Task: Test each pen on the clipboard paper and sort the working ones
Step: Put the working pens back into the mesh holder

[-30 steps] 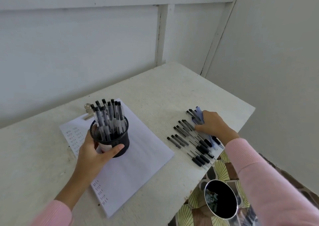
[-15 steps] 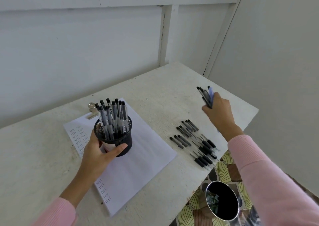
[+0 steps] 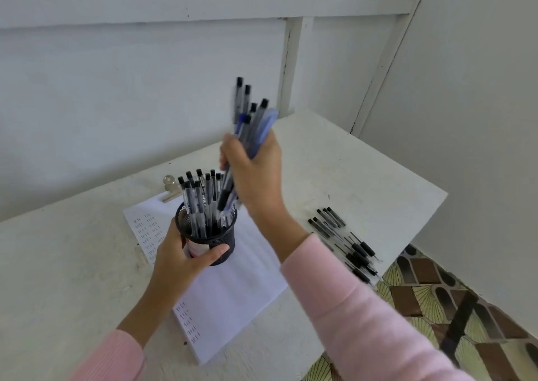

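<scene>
Pens (image 3: 250, 124) clenched in right hand (image 3: 256, 174) over cup (image 3: 224, 230); left hand (image 3: 180, 261) grips cup. Sorting step; next, lower tips in.

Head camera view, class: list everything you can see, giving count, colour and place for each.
table: one, white, in the room's corner
clipboard paper: one sheet, white with small pen marks, on the table's near left
clip: one, silver, at the paper's far end
mesh cup: one, black, over the paper
pens in the cup: about a dozen, clear with black caps, upright
bunch of pens: several, black and blue, blurred, above the cup
loose pens: many, black and clear, along the table's right edge
floor tiles: brown and cream, lower right
sleeves: two, pink
left hand: holds the mesh cup
right hand: grips the bunch of pens
</scene>
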